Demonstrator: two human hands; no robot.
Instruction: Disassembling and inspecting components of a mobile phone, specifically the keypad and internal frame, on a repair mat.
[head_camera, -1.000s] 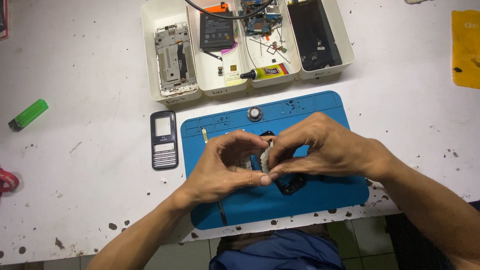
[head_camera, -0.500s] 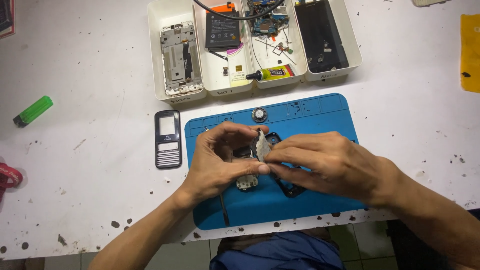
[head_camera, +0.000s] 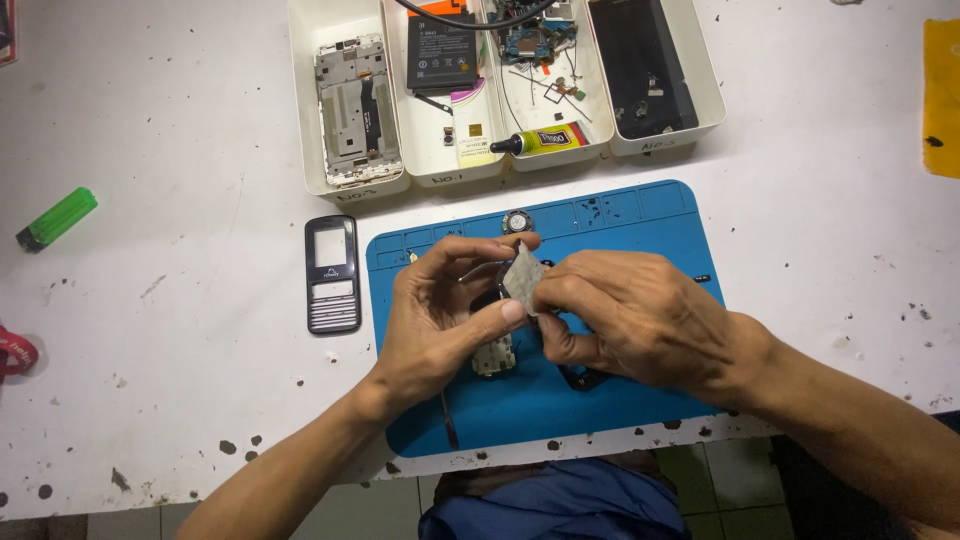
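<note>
Pinching a thin grey flexible sheet (head_camera: 523, 277) in both grips, the left hand (head_camera: 440, 315) and right hand (head_camera: 640, 320) have lifted it off the small circuit board (head_camera: 494, 355) since 1 second ago.

Both forearms enter from 6 o'clock; left hand (head_camera: 440, 315) and right hand (head_camera: 630, 315) meet, fingers apparently pinched together.

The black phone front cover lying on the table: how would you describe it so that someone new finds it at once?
Start at the blue work mat in the middle of the white table. Just off the mat's left edge lies the black phone front cover, flat and upright. Unlike the parts in the white trays above, it lies alone, with an empty screen window and keypad slots.
</note>
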